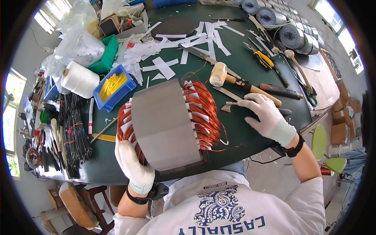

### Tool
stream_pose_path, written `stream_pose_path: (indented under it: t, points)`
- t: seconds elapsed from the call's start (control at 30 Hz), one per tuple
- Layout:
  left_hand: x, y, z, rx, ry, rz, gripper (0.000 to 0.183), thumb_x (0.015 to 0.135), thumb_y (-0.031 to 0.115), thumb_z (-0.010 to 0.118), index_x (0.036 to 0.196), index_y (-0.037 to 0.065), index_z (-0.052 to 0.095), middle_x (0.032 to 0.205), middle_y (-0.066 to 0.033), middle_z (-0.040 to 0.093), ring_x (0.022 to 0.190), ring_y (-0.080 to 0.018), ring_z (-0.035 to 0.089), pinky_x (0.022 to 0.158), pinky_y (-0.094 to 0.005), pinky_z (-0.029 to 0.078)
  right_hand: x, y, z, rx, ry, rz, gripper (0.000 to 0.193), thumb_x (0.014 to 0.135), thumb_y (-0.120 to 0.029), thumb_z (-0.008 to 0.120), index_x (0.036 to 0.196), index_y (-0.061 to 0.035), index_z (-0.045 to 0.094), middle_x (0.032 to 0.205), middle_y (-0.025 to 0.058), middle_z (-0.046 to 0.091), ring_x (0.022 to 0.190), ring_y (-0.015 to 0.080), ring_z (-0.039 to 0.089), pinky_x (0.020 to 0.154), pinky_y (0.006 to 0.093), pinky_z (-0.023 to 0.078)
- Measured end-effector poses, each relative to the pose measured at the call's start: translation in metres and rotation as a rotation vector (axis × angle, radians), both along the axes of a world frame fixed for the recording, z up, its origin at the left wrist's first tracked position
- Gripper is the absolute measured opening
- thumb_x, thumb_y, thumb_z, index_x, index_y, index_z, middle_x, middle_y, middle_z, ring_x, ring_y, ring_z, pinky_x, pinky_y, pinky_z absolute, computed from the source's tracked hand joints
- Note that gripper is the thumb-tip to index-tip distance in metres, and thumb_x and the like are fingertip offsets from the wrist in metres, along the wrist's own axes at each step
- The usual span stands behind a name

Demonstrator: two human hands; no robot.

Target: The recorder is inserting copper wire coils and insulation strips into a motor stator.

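A wound motor stator (164, 123) lies on its side before me, its smooth grey core between two ends of copper windings with white paper insulation slips. My gloved left hand (131, 158) is wrapped against the copper windings (125, 123) at its left end, with some fingers hidden behind them. To the right of the stator, my gloved right hand (266, 113) reaches over the table with thumb and index finger apart. Its fingertips touch the shank of a small flat-bladed metal tool (227, 107), whose other end is hidden under the hand. A wooden mallet (218, 74) lies just beyond.
White paper strips (164, 67) litter the green tabletop (156, 84) at the back. A blue bin (131, 88) of yellow pieces and a white thread spool (80, 80) stand left, above bundled black ties (76, 137). Yellow-handled pliers (263, 58) and scissors (312, 96) lie right.
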State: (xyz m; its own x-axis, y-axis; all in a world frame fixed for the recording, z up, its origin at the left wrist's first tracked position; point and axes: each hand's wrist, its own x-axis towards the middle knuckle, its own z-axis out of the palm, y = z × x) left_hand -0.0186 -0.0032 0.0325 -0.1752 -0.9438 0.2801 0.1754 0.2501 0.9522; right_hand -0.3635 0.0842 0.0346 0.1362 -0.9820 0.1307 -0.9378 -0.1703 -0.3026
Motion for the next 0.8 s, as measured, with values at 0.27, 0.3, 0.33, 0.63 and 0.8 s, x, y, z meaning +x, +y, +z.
stream_pose_path:
  t: [0.27,0.3,0.33,0.63,0.8]
  points:
    - [-0.008,0.001,0.011,0.250,0.381,-0.101,0.074,0.100,0.048,0.054,0.147,-0.006,0.035,0.137,-0.0185,0.056,0.120,-0.0262,0.060,0.102,-0.0391,0.049,-0.033,-0.013,-0.014,0.011,0.106,-0.022,0.045,0.083,0.006,0.058,0.123,-0.0141,0.065,0.125,0.0140,0.057,0.118,0.0359,0.055,0.102,0.0429,0.044]
    - [-0.008,0.001,0.010,0.250,0.401,-0.101,0.071,0.101,0.046,0.053,0.147,-0.006,0.036,0.136,-0.0182,0.056,0.119,-0.0256,0.060,0.102,-0.0383,0.048,-0.037,-0.012,-0.010,0.046,0.173,-0.083,0.046,0.083,0.005,0.058,0.125,-0.0146,0.063,0.127,0.0148,0.056,0.119,0.0363,0.054,0.102,0.0435,0.044]
    - [-0.005,0.002,0.013,0.208,0.362,-0.138,0.066,0.103,0.043,0.051,0.146,-0.006,0.037,0.134,-0.0172,0.058,0.119,-0.0248,0.060,0.102,-0.0376,0.049,-0.036,-0.013,-0.003,0.080,0.240,-0.146,0.048,0.083,0.004,0.059,0.127,-0.0152,0.062,0.129,0.0156,0.055,0.121,0.0367,0.053,0.103,0.0440,0.043]
    - [0.004,0.018,0.013,0.206,0.274,-0.023,0.037,0.104,0.020,0.042,0.130,-0.006,0.047,0.121,-0.0121,0.061,0.102,-0.0103,0.057,0.093,-0.0274,0.047,0.042,0.029,0.034,0.057,0.002,-0.016,0.044,0.079,-0.005,0.066,0.123,-0.0070,0.062,0.132,0.0193,0.054,0.123,0.0394,0.052,0.105,0.0458,0.041]
    - [0.022,0.024,-0.027,-0.050,0.062,-0.017,0.044,0.099,0.013,0.035,0.138,-0.009,0.039,0.131,-0.0177,0.055,0.115,-0.0218,0.057,0.102,-0.0337,0.043,0.055,0.053,-0.025,-0.093,0.037,-0.023,0.039,0.080,-0.001,0.061,0.118,-0.0079,0.065,0.125,0.0162,0.057,0.118,0.0376,0.055,0.100,0.0469,0.042]
